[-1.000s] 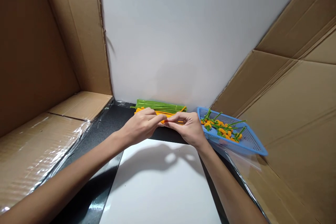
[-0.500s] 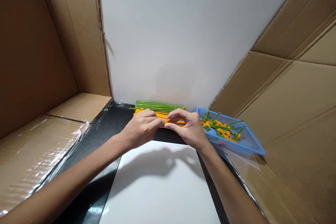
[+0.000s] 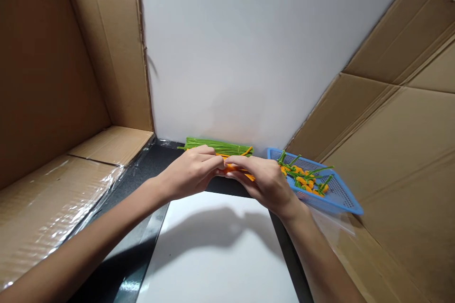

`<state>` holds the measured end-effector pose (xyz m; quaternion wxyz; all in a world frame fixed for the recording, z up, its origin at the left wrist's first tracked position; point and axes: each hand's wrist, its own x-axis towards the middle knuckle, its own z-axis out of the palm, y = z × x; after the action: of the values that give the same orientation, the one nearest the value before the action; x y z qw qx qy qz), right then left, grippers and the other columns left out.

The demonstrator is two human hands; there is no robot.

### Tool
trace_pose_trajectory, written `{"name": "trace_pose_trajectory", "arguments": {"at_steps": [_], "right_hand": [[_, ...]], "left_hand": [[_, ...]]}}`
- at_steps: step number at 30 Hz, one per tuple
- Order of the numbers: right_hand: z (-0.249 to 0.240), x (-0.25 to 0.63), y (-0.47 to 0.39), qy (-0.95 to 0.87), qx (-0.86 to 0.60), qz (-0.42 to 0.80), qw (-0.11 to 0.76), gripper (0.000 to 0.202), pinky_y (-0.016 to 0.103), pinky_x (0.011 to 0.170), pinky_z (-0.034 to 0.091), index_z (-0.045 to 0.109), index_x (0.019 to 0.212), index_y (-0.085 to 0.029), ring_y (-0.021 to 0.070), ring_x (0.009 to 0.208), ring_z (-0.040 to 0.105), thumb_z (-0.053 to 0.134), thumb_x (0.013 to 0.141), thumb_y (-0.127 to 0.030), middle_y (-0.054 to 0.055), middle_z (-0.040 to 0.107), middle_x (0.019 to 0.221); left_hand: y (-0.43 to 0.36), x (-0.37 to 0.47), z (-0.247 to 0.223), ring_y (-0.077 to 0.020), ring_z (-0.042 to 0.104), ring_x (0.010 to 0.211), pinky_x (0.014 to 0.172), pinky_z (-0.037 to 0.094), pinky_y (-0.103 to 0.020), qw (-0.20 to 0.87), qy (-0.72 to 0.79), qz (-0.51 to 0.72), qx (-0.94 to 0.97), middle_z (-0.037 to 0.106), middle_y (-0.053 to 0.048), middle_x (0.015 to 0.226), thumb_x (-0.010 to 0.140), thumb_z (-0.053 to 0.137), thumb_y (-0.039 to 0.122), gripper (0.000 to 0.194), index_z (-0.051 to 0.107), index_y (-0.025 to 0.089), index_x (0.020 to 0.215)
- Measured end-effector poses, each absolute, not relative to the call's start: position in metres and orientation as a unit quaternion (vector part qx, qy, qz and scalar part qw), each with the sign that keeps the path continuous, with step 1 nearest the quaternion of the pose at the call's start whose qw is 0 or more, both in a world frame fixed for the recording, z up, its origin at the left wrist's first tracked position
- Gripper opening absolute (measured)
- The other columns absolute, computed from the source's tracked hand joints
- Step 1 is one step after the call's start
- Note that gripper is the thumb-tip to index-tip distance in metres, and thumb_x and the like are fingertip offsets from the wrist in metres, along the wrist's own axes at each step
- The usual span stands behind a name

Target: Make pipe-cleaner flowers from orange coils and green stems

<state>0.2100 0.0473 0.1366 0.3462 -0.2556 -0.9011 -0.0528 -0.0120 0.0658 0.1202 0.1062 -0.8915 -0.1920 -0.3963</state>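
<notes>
My left hand [image 3: 195, 170] and my right hand [image 3: 266, 181] meet fingertip to fingertip above the far edge of a white board [image 3: 220, 251]. Both are closed in a pinch on a small orange piece [image 3: 231, 167] that shows between them; its shape is mostly hidden by the fingers. Just behind the hands lie orange stems [image 3: 246, 151], largely covered by them. A bundle of green stems [image 3: 220, 145] rests beyond, against the white wall.
To the right, a blue basket [image 3: 343, 194] holds several orange pieces with green stems [image 3: 308, 182]. Cardboard panels [image 3: 117, 57] stand at the left and right. Clear plastic covers the cardboard at the left.
My right hand has turned, with its fingers now lower and flatter over the orange piece. My left hand stays nearly in place. The whole view has shifted slightly.
</notes>
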Motion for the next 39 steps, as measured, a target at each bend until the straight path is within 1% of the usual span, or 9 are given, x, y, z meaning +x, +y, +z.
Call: {"name": "trace_pose_trajectory", "arguments": {"at_steps": [4, 7, 16, 20, 26, 32, 36, 37, 39], "right_hand": [[0.140, 0.208, 0.042, -0.902, -0.232, -0.117, 0.344, 0.018, 0.026, 0.073, 0.057, 0.065, 0.115, -0.017, 0.0172, 0.079, 0.076, 0.052, 0.103, -0.023, 0.008, 0.080, 0.096], [0.140, 0.206, 0.041, -0.899, -0.225, -0.108, 0.360, 0.015, 0.026, 0.074, 0.057, 0.064, 0.113, -0.015, 0.0167, 0.080, 0.076, 0.056, 0.101, -0.019, 0.008, 0.080, 0.095], [0.139, 0.205, 0.044, -0.892, -0.219, -0.053, 0.391, 0.017, 0.024, 0.073, 0.055, 0.064, 0.113, -0.019, 0.0145, 0.081, 0.076, 0.061, 0.097, -0.015, 0.003, 0.080, 0.095], [0.136, 0.205, 0.045, -0.892, -0.224, -0.049, 0.391, 0.014, 0.024, 0.072, 0.055, 0.065, 0.111, -0.020, 0.0146, 0.079, 0.077, 0.059, 0.098, -0.016, 0.003, 0.080, 0.093], [0.133, 0.205, 0.047, -0.892, -0.214, -0.051, 0.395, 0.021, 0.026, 0.080, 0.058, 0.065, 0.117, -0.020, 0.0157, 0.089, 0.077, 0.055, 0.100, -0.014, 0.006, 0.080, 0.104], [0.133, 0.203, 0.050, -0.876, -0.287, -0.063, 0.383, 0.024, 0.029, 0.079, 0.059, 0.064, 0.122, -0.018, 0.0194, 0.090, 0.077, 0.059, 0.099, -0.019, 0.008, 0.079, 0.106], [0.136, 0.212, 0.054, -0.859, -0.337, -0.096, 0.375, 0.035, 0.034, 0.084, 0.058, 0.062, 0.127, -0.016, 0.0245, 0.095, 0.076, 0.068, 0.094, -0.026, 0.010, 0.078, 0.110], [0.138, 0.216, 0.055, -0.855, -0.352, -0.094, 0.370, 0.033, 0.034, 0.082, 0.058, 0.063, 0.125, -0.017, 0.0243, 0.093, 0.076, 0.068, 0.093, -0.026, 0.010, 0.078, 0.107], [0.141, 0.222, 0.057, -0.853, -0.371, -0.082, 0.359, 0.020, 0.032, 0.079, 0.057, 0.069, 0.114, -0.018, 0.0226, 0.088, 0.076, 0.066, 0.095, -0.023, 0.007, 0.079, 0.100]], "left_hand": [[0.063, -0.012, 0.123, -0.0151, 0.058, 0.070, 0.064, 0.047, -0.025, 0.075, -0.178, -0.407, -0.893, 0.068, -0.005, 0.075, 0.100, 0.045, 0.012, 0.023, 0.058, 0.017, 0.081], [0.062, -0.012, 0.124, -0.0144, 0.054, 0.066, 0.062, 0.044, -0.025, 0.079, -0.168, -0.415, -0.891, 0.065, -0.004, 0.071, 0.100, 0.045, 0.011, 0.023, 0.058, 0.017, 0.082], [0.060, -0.010, 0.122, -0.0159, 0.050, 0.065, 0.060, 0.043, -0.026, 0.150, -0.161, -0.417, -0.882, 0.061, -0.004, 0.069, 0.096, 0.044, 0.004, 0.023, 0.060, 0.016, 0.086], [0.062, -0.010, 0.118, -0.0157, 0.048, 0.063, 0.058, 0.042, -0.027, 0.182, -0.158, -0.420, -0.875, 0.061, -0.004, 0.067, 0.094, 0.044, 0.002, 0.024, 0.059, 0.015, 0.082], [0.062, -0.011, 0.117, -0.0168, 0.052, 0.066, 0.060, 0.043, -0.029, 0.258, -0.137, -0.403, -0.867, 0.063, -0.006, 0.069, 0.099, 0.038, 0.005, 0.029, 0.056, 0.016, 0.080], [0.068, -0.015, 0.123, -0.0159, 0.052, 0.067, 0.062, 0.045, -0.027, 0.211, -0.185, -0.379, -0.882, 0.063, -0.004, 0.071, 0.098, 0.045, 0.006, 0.020, 0.059, 0.015, 0.086], [0.072, -0.024, 0.129, -0.0158, 0.055, 0.068, 0.064, 0.047, -0.027, 0.196, -0.206, -0.394, -0.874, 0.067, -0.004, 0.076, 0.099, 0.049, 0.011, 0.013, 0.060, 0.015, 0.092], [0.073, -0.027, 0.130, -0.0158, 0.056, 0.069, 0.064, 0.047, -0.027, 0.189, -0.215, -0.395, -0.873, 0.068, -0.004, 0.078, 0.100, 0.050, 0.012, 0.012, 0.060, 0.015, 0.093], [0.074, -0.031, 0.133, -0.0153, 0.058, 0.070, 0.064, 0.047, -0.027, 0.164, -0.237, -0.388, -0.876, 0.070, -0.003, 0.081, 0.100, 0.052, 0.015, 0.011, 0.061, 0.016, 0.095]]}}
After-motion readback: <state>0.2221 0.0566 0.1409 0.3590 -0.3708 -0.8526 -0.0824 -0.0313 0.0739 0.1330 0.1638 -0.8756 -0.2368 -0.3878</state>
